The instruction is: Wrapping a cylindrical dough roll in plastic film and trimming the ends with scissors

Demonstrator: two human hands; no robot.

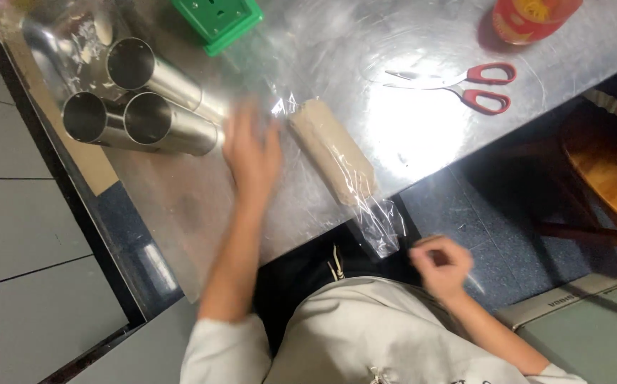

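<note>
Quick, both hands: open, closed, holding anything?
Left hand: open, flat on the metal table, beside the wrapped roll, holding nothing.
Right hand: curled off the table; contents cannot be told.

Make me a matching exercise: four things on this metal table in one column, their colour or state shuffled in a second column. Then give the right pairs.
Things:
1. scissors
2. three steel cylinders
3. beige roll
4. square plastic frame

Descriptions:
A. green
B. wrapped in clear film
C. red handles
D. lying on their sides, open ends showing

Pairs: 1-C, 2-D, 3-B, 4-A
</note>
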